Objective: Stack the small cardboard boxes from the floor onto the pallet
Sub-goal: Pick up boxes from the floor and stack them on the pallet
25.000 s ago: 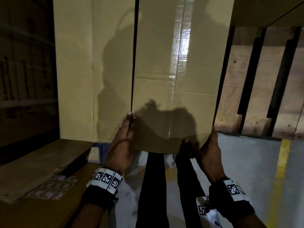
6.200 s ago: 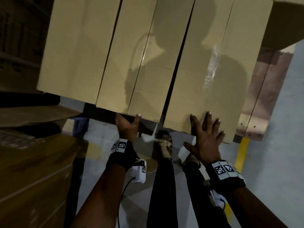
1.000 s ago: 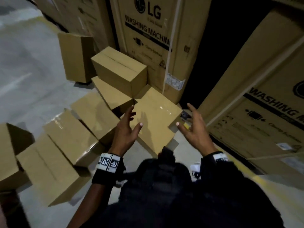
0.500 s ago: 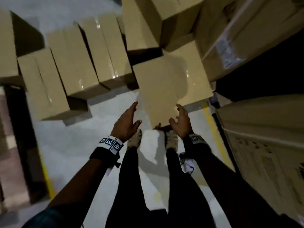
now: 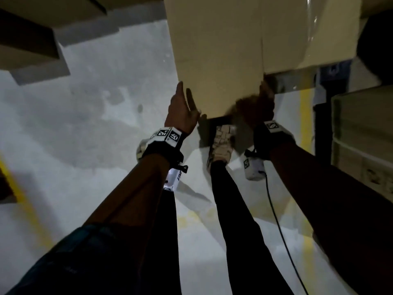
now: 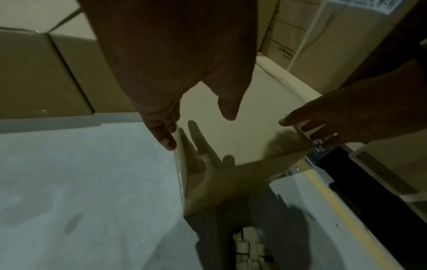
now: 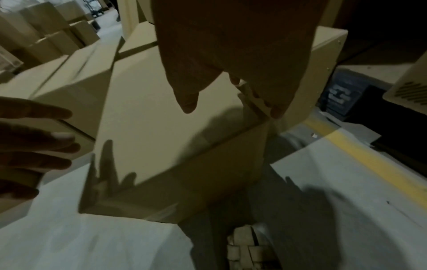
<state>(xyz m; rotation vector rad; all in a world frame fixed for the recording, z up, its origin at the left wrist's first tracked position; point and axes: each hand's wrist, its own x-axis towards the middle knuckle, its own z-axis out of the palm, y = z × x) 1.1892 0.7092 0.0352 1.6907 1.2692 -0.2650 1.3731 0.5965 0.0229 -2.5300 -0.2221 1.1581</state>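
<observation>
A small plain cardboard box [image 5: 217, 50] lies in front of me, its near end over my shoes. My left hand [image 5: 182, 109] is at its left side with straight fingers [image 6: 165, 135] along the edge and the thumb above the top [image 6: 242, 131]. In the right wrist view the left hand [image 7: 34, 146] is spread, a small gap from the box [image 7: 161, 118]. My right hand [image 5: 259, 103] grips the near right corner, thumb on top and fingers [image 7: 272, 106] down the side. The right hand [image 6: 323, 126] shows the same hold. No pallet is in view.
More small boxes [image 5: 27, 39] lie on the grey floor at the upper left, and another box [image 5: 319, 28] touches the held one on the right. A large appliance carton [image 5: 361, 135] stands close on the right, past a yellow floor line [image 7: 369, 155].
I have bent lower over the floor boxes. Both hands moved from open air to the sides of one box, and the right hand took hold of its corner.
</observation>
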